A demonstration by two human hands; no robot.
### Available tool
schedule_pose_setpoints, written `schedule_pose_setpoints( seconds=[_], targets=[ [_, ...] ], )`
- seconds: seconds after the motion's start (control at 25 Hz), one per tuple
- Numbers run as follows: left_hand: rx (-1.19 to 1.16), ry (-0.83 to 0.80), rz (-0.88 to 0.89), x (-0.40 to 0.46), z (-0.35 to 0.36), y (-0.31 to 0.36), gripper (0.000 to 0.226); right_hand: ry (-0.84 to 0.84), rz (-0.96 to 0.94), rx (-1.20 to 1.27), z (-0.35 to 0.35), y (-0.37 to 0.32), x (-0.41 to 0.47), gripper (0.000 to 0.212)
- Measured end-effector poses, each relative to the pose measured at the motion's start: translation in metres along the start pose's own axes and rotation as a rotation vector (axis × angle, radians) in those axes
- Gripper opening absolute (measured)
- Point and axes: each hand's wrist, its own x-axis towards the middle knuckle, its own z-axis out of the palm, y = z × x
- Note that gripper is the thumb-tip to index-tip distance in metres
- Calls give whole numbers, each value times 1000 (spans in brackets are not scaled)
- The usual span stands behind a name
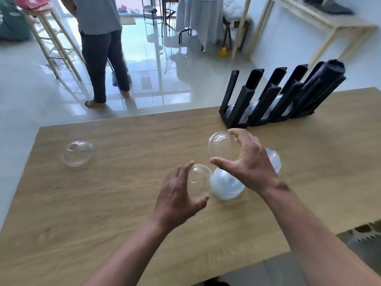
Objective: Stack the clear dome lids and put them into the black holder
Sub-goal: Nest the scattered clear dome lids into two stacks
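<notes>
The left hand (178, 195) curls round one clear dome lid (199, 180); the right hand (247, 162) grips another lid (223, 146) just beyond it. A lid stack (225, 187) lies under the right wrist, the black holder (274, 100) stands beyond the right hand at the table's far edge (123, 120), and bare wood spreads left toward a lone lid (78, 153).

A light wood-grain table (92, 203) fills the foreground, standing on a glossy pale tiled floor (165, 83) that mirrors bright daylight from a glass door (132, 7) at the back. A person in dark trousers (103, 65) stands barefoot beside a tall wooden stool (53, 44). Farther back stand a cloth-draped table (198, 19) and a cushioned stool (235, 19). A pale wooden console table (321, 23) lines the white right wall (288, 44); a small yellow object (223, 52) lies on the floor.
</notes>
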Motion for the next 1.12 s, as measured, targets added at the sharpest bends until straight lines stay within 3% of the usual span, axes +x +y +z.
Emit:
schedule_pose_setpoints(
  seconds=[0.2, 0.32, 0.6, 0.84, 0.96, 1.04, 1.12],
  targets=[
    [97, -125, 71, 54, 60, 63, 97, 115, 81, -36, -62, 68, -2, 86],
    [104, -212, -29, 56, 87, 60, 95, 140, 92, -69, -73, 102, 3, 87],
    [-51, -157, -65, 45, 94, 51, 97, -137, 136, -168, -38, 150, 3, 91],
    [-47, -117, -78, 45, 98, 51, 101, -93, 92, -116, -33, 166, -16, 101],
    [-41, -131, -107, 44, 93, 54, 114, -99, 74, -140, -41, 159, -15, 108],
    [-67, -108, -146, 41, 83, 54, 119, -53, 21, -130, -46, 148, -11, 103],
    [-47, -36, -176, 34, 71, 45, 107, 21, -75, -100, -46, 130, -5, 89]
  ],
)
